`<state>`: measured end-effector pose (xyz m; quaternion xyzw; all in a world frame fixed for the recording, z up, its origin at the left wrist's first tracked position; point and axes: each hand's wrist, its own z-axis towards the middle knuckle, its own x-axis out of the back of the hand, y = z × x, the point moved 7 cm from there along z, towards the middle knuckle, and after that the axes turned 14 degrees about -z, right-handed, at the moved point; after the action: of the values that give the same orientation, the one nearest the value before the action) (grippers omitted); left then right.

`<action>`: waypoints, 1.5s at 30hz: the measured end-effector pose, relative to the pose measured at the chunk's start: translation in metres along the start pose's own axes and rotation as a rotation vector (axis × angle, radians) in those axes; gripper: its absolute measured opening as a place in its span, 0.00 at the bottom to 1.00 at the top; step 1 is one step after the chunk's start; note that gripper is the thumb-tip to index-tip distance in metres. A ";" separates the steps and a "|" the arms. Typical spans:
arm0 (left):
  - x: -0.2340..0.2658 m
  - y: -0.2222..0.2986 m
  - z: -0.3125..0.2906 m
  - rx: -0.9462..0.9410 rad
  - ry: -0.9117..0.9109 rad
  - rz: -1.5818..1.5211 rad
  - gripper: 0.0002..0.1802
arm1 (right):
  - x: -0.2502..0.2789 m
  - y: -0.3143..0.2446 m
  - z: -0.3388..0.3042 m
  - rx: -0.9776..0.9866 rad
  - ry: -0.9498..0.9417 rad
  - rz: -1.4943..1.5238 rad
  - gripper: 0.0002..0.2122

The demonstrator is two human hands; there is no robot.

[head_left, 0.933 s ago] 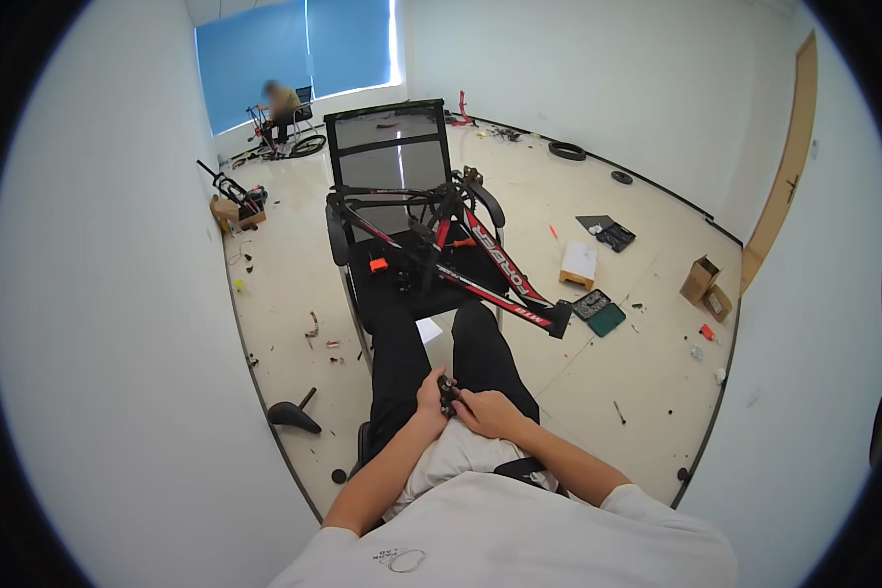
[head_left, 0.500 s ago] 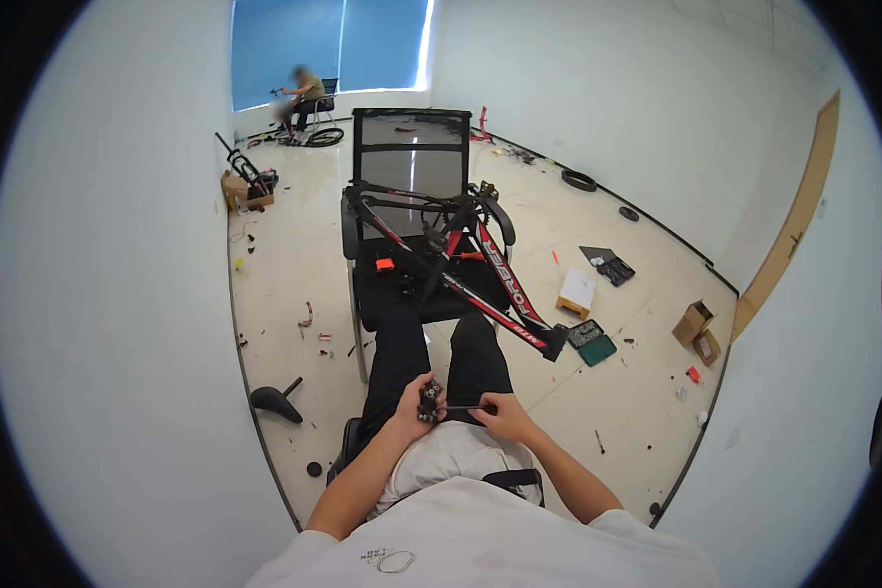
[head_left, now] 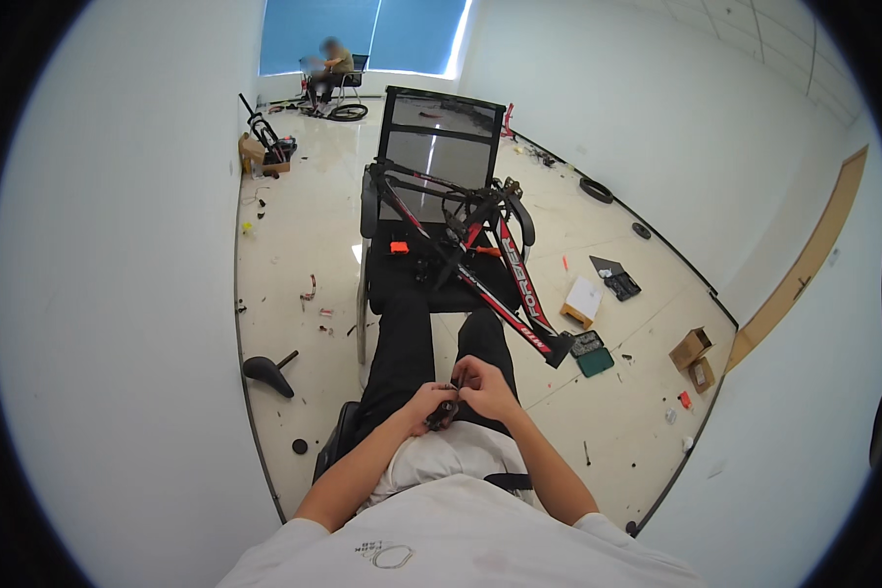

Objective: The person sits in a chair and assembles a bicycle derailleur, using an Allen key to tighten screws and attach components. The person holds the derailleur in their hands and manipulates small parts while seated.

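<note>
Close to my lap, my left hand (head_left: 427, 404) is closed around a small dark metal bicycle part (head_left: 442, 415), mostly hidden by my fingers. My right hand (head_left: 485, 389) meets it from the right, fingertips pinched together at the part's upper end. What those fingertips hold is too small and covered to make out. Beyond my knees, a black and red bicycle frame (head_left: 525, 284) rests across a black mesh-backed chair (head_left: 386, 281). An orange object (head_left: 399, 248) lies on the chair's seat, left of the frame.
A saddle (head_left: 269, 375) lies on the floor to the left. On the right are an opened green tool case (head_left: 594, 362), a black case (head_left: 621, 285) and cardboard boxes (head_left: 691, 347). Tyres (head_left: 596, 190) lie by the right wall. Another person (head_left: 336, 69) sits far back.
My right hand has moved left and up, onto the dark part. The thin rod-like tool it held has dropped from sight. My left hand now covers more of the part. The view has shifted slightly.
</note>
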<state>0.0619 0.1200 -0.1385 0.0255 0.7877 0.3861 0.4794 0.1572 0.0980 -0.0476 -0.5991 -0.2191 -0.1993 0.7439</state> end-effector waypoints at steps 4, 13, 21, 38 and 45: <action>0.005 -0.001 0.007 -0.055 0.042 0.085 0.11 | -0.012 -0.033 0.004 0.059 -0.019 -0.122 0.07; 0.045 -0.008 0.039 -0.514 -0.066 0.208 0.07 | -0.035 -0.102 -0.035 0.420 -0.015 -0.477 0.08; 0.000 0.016 -0.006 0.012 0.167 -0.777 0.12 | -0.015 -0.082 -0.060 0.280 -0.223 -0.410 0.14; -0.101 0.007 -0.056 0.159 -0.249 -0.557 0.16 | 0.084 -0.031 -0.054 -0.110 -0.044 0.622 0.09; -0.118 -0.002 -0.059 0.101 -0.285 -0.225 0.19 | 0.067 -0.019 -0.050 -0.164 0.015 0.861 0.13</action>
<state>0.0811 0.0356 -0.0388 0.0155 0.7281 0.2826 0.6244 0.2061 0.0431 -0.0040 -0.6916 0.0724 0.1079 0.7105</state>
